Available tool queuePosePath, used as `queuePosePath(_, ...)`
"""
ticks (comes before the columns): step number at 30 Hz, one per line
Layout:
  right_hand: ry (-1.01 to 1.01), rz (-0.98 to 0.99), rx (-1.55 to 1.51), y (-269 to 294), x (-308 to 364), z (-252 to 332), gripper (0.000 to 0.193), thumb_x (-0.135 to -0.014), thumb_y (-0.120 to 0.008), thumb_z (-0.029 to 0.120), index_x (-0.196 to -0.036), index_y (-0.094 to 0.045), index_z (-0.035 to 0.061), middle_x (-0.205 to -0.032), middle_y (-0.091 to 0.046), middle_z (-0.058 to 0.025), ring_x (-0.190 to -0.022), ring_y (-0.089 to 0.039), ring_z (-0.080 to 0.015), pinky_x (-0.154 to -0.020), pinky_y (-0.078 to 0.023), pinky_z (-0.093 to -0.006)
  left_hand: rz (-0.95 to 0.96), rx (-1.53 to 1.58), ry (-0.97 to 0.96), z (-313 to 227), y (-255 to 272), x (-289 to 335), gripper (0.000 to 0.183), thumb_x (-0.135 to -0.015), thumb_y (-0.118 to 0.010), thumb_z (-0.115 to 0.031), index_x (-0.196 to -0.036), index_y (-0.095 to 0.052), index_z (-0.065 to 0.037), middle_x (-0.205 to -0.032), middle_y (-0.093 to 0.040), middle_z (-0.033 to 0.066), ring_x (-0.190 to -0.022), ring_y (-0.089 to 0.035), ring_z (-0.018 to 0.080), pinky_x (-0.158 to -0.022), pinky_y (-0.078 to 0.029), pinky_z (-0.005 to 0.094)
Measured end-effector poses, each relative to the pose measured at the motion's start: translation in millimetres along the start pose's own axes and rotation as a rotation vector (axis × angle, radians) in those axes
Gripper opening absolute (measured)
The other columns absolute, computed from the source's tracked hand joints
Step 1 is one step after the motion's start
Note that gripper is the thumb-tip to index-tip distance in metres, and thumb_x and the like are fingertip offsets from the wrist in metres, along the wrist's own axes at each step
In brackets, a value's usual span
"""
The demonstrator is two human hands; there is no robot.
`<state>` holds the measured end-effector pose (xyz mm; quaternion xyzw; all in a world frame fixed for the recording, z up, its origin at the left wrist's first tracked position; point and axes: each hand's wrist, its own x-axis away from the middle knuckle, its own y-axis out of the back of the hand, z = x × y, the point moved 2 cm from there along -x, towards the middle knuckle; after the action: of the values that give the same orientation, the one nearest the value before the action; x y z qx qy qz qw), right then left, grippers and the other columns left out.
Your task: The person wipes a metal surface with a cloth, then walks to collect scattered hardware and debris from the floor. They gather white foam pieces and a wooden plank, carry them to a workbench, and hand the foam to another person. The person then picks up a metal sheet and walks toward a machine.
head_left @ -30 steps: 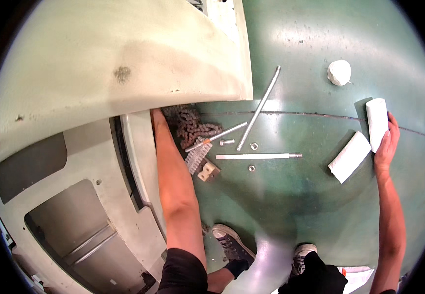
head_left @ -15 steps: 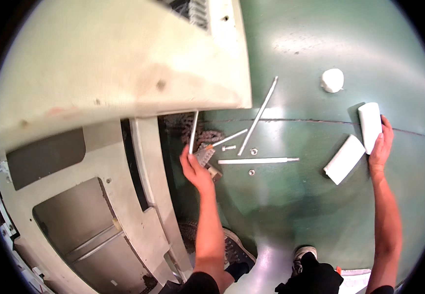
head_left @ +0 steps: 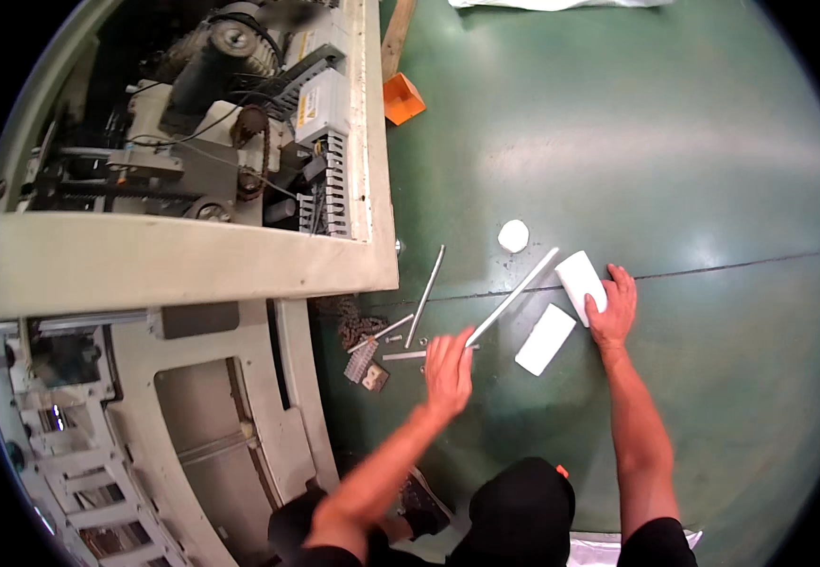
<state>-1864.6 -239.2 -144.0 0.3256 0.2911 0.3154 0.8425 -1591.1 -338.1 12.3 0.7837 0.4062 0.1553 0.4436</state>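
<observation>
A long, thin silvery rod (head_left: 516, 292) is held near its lower end by my left hand (head_left: 450, 373), with fingers closed around it. The rod slants up to the right above the green floor, its far end near a white oblong bundle (head_left: 577, 276). My right hand (head_left: 615, 310) grips that bundle's right side, thumb on top and fingers along its edge. Close by on the left lies a second white oblong bundle (head_left: 544, 341). Farther off sits a round white lump (head_left: 513, 236). Left of my left hand, another metal rod (head_left: 426, 295) lies on the floor.
A cream machine frame (head_left: 193, 260) with open mechanisms fills the left side. Beside its foot lie a chain (head_left: 358, 323), a perforated metal piece (head_left: 361, 362), a small block (head_left: 374, 378), and more rods and small hardware. An orange container (head_left: 402, 99) stands at the far end.
My left hand has carried the rod from beside the machine to the right, near the white bundles. My right hand stays on its bundle. The view has shifted, showing more of the machine's inside.
</observation>
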Motion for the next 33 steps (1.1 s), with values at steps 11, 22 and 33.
queuePosePath(11,-0.025,0.167,-0.032,9.6,-6.0,6.9,0.037,-0.081,-0.067,0.032,-0.099,-0.061,0.0003,-0.132,-0.048,-0.0150,-0.125,-0.040,-0.0340,-0.106,-0.031,-0.0444,0.315,0.111,0.111,16.3,116.7,39.2,0.028,-0.092,-0.049,-0.009,-0.119,-0.054,-0.002,-0.092,-0.055,0.0142,-0.091,-0.053,0.0341,-0.081,-0.043,0.0421)
queuePosePath(22,-0.157,0.423,0.169,43.5,-39.6,25.3,0.056,-0.078,-0.071,0.025,-0.123,-0.051,-0.0006,-0.135,-0.045,-0.0194,-0.122,-0.043,-0.0378,-0.105,-0.034,-0.0404,0.138,1.096,1.059,87.0,33.1,170.1,0.033,-0.096,-0.046,-0.012,-0.125,-0.052,0.002,-0.085,-0.061,0.0039,-0.072,-0.053,0.0108,-0.066,-0.044,0.0252)
queuePosePath(33,-0.470,1.272,-0.798,14.4,16.4,217.1,0.039,-0.095,-0.053,0.031,-0.113,-0.053,-0.0036,-0.099,-0.062,-0.0112,-0.093,-0.060,-0.0189,-0.081,-0.050,-0.0329,0.424,1.343,0.620,31.8,17.1,67.9,0.038,-0.097,-0.047,-0.012,-0.135,-0.044,-0.006,-0.107,-0.061,0.0056,-0.095,-0.056,0.0128,-0.081,-0.045,0.0254)
